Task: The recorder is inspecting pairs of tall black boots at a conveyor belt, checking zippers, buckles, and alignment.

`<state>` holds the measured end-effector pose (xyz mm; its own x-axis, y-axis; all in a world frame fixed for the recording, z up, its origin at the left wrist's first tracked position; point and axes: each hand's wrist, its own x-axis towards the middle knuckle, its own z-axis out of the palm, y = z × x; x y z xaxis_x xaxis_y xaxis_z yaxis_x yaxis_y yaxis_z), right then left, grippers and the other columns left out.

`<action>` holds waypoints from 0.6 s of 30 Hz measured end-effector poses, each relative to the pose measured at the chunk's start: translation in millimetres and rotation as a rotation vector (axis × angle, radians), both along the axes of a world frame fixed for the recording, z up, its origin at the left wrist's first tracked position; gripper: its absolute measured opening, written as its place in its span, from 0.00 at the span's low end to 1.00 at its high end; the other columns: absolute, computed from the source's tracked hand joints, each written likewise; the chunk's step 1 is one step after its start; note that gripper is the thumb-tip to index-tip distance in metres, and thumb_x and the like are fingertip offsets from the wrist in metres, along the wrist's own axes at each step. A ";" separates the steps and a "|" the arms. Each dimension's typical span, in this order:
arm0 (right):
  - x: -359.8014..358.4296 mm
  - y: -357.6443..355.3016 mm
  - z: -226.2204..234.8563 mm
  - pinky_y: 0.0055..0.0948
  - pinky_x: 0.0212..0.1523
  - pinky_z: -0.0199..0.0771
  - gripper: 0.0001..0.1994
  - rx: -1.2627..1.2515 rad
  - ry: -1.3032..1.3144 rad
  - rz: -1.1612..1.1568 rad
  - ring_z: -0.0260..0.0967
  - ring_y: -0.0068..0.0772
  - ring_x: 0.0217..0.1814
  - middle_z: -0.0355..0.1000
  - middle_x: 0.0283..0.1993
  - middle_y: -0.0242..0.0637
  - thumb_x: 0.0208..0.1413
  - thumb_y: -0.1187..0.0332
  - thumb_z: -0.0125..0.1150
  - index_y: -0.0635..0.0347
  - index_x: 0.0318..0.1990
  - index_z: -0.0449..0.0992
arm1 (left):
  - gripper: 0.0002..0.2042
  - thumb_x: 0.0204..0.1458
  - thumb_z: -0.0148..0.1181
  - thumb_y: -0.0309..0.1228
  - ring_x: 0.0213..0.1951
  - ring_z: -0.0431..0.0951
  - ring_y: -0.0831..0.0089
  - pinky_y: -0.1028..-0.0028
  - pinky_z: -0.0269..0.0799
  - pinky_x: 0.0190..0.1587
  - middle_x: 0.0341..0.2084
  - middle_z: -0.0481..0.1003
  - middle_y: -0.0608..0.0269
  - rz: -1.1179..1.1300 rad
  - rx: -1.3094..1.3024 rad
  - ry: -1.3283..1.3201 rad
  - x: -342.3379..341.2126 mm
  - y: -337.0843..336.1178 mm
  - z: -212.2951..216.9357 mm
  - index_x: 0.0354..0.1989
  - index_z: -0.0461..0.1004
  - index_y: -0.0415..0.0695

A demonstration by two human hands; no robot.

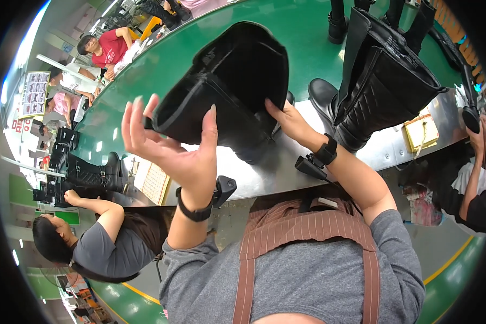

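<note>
A tall black boot (229,89) is tilted in front of me, its wide shaft opening toward me. My right hand (294,123) grips the right side of the shaft, thumb at the rim; its other fingers are mostly hidden. At the shaft's left edge is my left hand (173,148), with fingers spread and thumb raised in front of the leather. Whether its palm touches the boot, I cannot tell. Another tall black boot (378,89), with a quilted shaft and a zip, stands upright to the right on the metal table edge (232,181).
The green work surface (162,73) stretches beyond the metal edge. More black boots (337,27) stand at the far right, others (94,173) at the left. A yellow pad (421,134) lies right, a patterned booklet (155,183) left. Co-workers sit on both sides, one in grey (110,251) close left.
</note>
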<state>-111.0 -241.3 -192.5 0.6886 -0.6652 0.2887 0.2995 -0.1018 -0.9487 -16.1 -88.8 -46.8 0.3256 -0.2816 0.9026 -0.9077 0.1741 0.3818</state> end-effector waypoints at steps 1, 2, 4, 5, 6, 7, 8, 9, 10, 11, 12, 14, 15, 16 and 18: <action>-0.4 -6.0 -10.7 0.31 0.53 0.63 0.20 -0.005 0.007 -0.004 0.63 0.26 0.50 0.70 0.46 0.36 0.63 0.59 0.50 0.64 0.56 0.67 | 0.49 0.34 0.75 0.23 0.61 0.55 0.58 0.64 0.57 0.61 0.61 0.47 0.49 -0.125 -0.084 0.084 7.3 -7.1 -14.3 0.64 0.46 0.41; -1.2 -12.6 -20.7 0.30 0.52 0.63 0.20 -0.107 0.047 0.006 0.63 0.27 0.48 0.70 0.44 0.37 0.62 0.60 0.52 0.63 0.56 0.68 | 0.57 0.33 0.77 0.27 0.63 0.51 0.55 0.59 0.45 0.67 0.63 0.42 0.49 -0.070 -0.077 0.061 15.4 -10.0 -29.1 0.66 0.35 0.40; -8.1 -2.7 -11.6 0.27 0.46 0.66 0.17 -0.149 0.023 -0.086 0.64 0.26 0.42 0.68 0.38 0.35 0.56 0.63 0.59 0.61 0.51 0.71 | 0.60 0.33 0.78 0.31 0.64 0.49 0.54 0.59 0.37 0.68 0.64 0.41 0.47 0.247 0.106 -0.066 27.9 -6.9 -67.6 0.66 0.31 0.37; -12.8 3.5 -15.1 0.27 0.46 0.66 0.17 -0.155 0.021 -0.074 0.64 0.26 0.42 0.68 0.38 0.35 0.56 0.63 0.59 0.61 0.51 0.71 | 0.61 0.31 0.78 0.32 0.64 0.48 0.54 0.61 0.37 0.68 0.64 0.42 0.44 0.123 0.135 0.228 22.9 -5.8 -89.9 0.66 0.31 0.34; -24.3 4.2 -15.6 0.26 0.43 0.67 0.16 -0.144 0.144 -0.099 0.65 0.25 0.39 0.68 0.38 0.34 0.54 0.63 0.62 0.60 0.47 0.73 | 0.58 0.30 0.78 0.31 0.64 0.48 0.55 0.63 0.39 0.66 0.62 0.46 0.41 0.079 0.384 0.314 28.5 -2.2 -113.6 0.66 0.37 0.32; -33.8 4.2 -21.3 0.26 0.40 0.68 0.14 -0.134 0.273 -0.143 0.65 0.25 0.37 0.68 0.37 0.32 0.52 0.63 0.64 0.60 0.43 0.74 | 0.35 0.35 0.76 0.31 0.57 0.61 0.58 0.64 0.50 0.63 0.52 0.65 0.50 0.033 0.231 0.267 14.9 -8.4 -116.8 0.53 0.67 0.35; -31.0 11.3 -43.2 0.26 0.38 0.69 0.13 -0.038 0.276 -0.058 0.66 0.25 0.36 0.68 0.36 0.32 0.51 0.63 0.65 0.60 0.40 0.75 | 0.34 0.35 0.76 0.29 0.54 0.65 0.63 0.67 0.57 0.59 0.49 0.68 0.51 -0.263 0.470 0.571 30.2 -4.4 -148.5 0.52 0.66 0.34; -31.8 10.6 -62.1 0.27 0.37 0.70 0.12 0.044 0.284 0.003 0.67 0.25 0.34 0.68 0.34 0.32 0.49 0.64 0.67 0.61 0.37 0.75 | 0.24 0.39 0.73 0.27 0.46 0.73 0.69 0.71 0.67 0.51 0.41 0.75 0.58 -0.335 0.442 0.750 22.5 -7.8 -166.7 0.45 0.71 0.36; -34.5 14.2 -54.4 0.31 0.39 0.71 0.13 -0.060 0.439 0.061 0.71 0.31 0.38 0.72 0.35 0.39 0.50 0.62 0.66 0.63 0.36 0.75 | 0.19 0.42 0.70 0.25 0.40 0.76 0.71 0.73 0.70 0.47 0.38 0.77 0.59 -0.314 0.505 0.764 18.7 -7.8 -175.5 0.43 0.73 0.36; -35.0 15.7 -59.6 0.36 0.41 0.72 0.15 -0.268 0.510 0.025 0.74 0.42 0.40 0.75 0.36 0.46 0.51 0.60 0.64 0.64 0.37 0.75 | 0.14 0.45 0.67 0.24 0.38 0.77 0.72 0.73 0.70 0.46 0.37 0.79 0.60 -0.371 0.450 0.789 11.5 -12.3 -170.2 0.41 0.76 0.35; -34.8 19.7 -50.2 0.39 0.42 0.72 0.16 -0.302 0.590 0.015 0.74 0.49 0.42 0.75 0.38 0.50 0.52 0.59 0.63 0.64 0.38 0.75 | 0.12 0.46 0.66 0.23 0.38 0.77 0.73 0.74 0.71 0.45 0.36 0.79 0.60 -0.346 0.431 0.818 6.3 -11.3 -166.5 0.40 0.77 0.36; -28.6 29.8 -51.8 0.41 0.42 0.72 0.16 -0.323 0.668 0.009 0.74 0.49 0.41 0.76 0.36 0.48 0.54 0.56 0.60 0.61 0.39 0.76 | 0.10 0.46 0.66 0.24 0.35 0.78 0.72 0.74 0.71 0.42 0.32 0.79 0.61 -0.320 0.435 0.843 4.1 -1.5 -163.7 0.37 0.77 0.37; -26.9 33.5 -48.1 0.40 0.42 0.72 0.16 -0.338 0.725 0.044 0.74 0.49 0.41 0.76 0.35 0.47 0.56 0.54 0.57 0.60 0.39 0.76 | 0.12 0.44 0.67 0.24 0.36 0.77 0.72 0.73 0.71 0.43 0.34 0.78 0.61 -0.345 0.473 0.862 7.9 4.6 -164.5 0.38 0.76 0.37; -27.9 33.7 -43.3 0.38 0.40 0.72 0.17 -0.337 0.733 0.084 0.75 0.46 0.38 0.76 0.33 0.45 0.57 0.54 0.56 0.61 0.38 0.76 | 0.16 0.42 0.69 0.24 0.38 0.77 0.71 0.73 0.71 0.44 0.35 0.78 0.60 -0.362 0.479 0.865 9.3 9.7 -169.6 0.41 0.74 0.37; -28.1 29.1 -40.2 0.36 0.37 0.73 0.17 -0.346 0.743 0.109 0.76 0.42 0.36 0.76 0.32 0.43 0.57 0.54 0.55 0.61 0.37 0.76 | 0.19 0.40 0.70 0.24 0.39 0.76 0.71 0.73 0.70 0.45 0.37 0.78 0.60 -0.395 0.476 0.862 10.5 13.0 -175.8 0.43 0.73 0.37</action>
